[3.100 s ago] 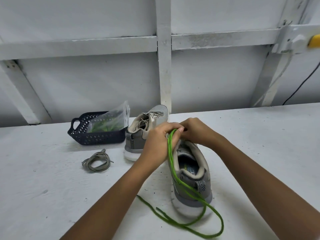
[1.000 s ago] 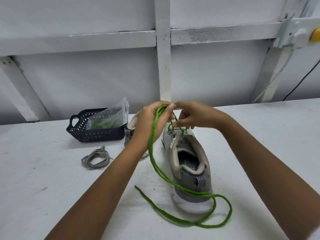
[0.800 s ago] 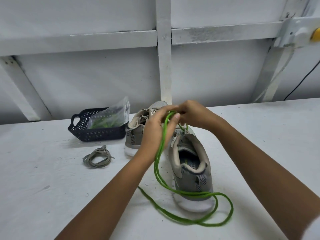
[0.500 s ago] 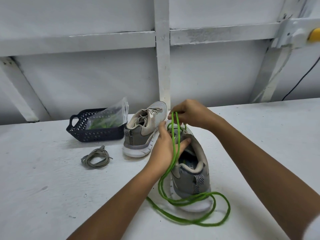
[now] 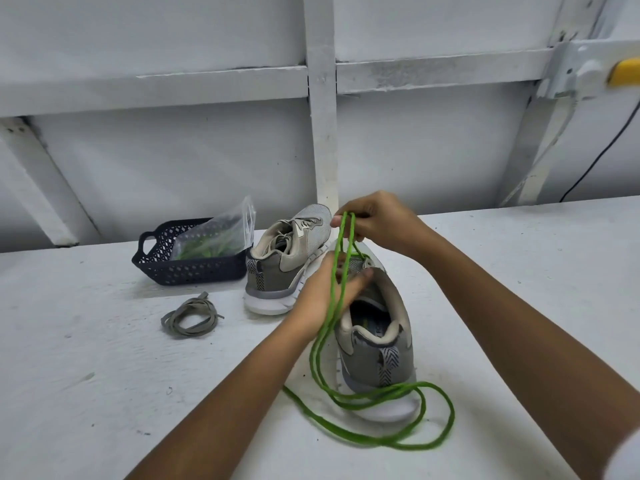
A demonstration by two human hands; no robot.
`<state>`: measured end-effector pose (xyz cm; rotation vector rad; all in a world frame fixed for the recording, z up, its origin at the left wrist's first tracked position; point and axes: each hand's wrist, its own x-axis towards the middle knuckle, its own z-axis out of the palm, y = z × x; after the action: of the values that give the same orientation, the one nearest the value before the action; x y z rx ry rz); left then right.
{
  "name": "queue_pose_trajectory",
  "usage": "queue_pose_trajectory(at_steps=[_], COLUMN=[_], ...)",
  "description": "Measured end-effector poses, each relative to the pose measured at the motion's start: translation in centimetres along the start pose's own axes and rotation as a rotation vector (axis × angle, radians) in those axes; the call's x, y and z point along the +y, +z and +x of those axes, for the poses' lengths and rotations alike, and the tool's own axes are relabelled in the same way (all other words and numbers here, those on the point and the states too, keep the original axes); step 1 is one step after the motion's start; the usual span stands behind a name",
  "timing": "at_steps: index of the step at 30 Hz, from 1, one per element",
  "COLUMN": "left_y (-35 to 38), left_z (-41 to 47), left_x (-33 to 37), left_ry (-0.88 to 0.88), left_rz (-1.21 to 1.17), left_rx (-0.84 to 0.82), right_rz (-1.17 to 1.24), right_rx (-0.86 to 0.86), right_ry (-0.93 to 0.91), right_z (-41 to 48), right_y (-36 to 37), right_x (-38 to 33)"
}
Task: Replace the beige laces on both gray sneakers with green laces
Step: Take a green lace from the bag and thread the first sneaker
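Two strands of green lace (image 5: 321, 341) rose to my right hand (image 5: 377, 220), which pinched them above the near sneaker (image 5: 377, 341); my left hand (image 5: 323, 296) gripped that sneaker's collar.

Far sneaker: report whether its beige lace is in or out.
In. The far sneaker shows beige lace crossing its tongue; one loose beige lace lies coiled on the table beside it.

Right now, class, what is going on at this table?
A person is threading a green lace into the near gray sneaker. The right hand pinches the lace above it; the left hand grips the shoe. The far sneaker has beige laces; one removed beige lace lies coiled near a basket.
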<state>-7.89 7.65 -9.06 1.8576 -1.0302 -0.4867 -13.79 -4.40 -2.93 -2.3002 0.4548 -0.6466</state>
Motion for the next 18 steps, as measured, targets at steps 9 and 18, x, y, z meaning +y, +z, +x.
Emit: queue_pose_trajectory(at_steps=[9,18], left_y=[-6.2,-11.1], left_z=[-0.9,-0.2], left_x=[2.2,4.3], left_ry=[-0.012,-0.067], left_rz=[-0.396,-0.445], left_rx=[-0.250,-0.069], right_rz=[-0.102,-0.341], right_rx=[-0.037,-0.366], right_ry=[-0.004,-0.006], right_z=[-1.0,-2.3], right_y=[-0.8,-1.6], right_x=[-0.1,-1.2])
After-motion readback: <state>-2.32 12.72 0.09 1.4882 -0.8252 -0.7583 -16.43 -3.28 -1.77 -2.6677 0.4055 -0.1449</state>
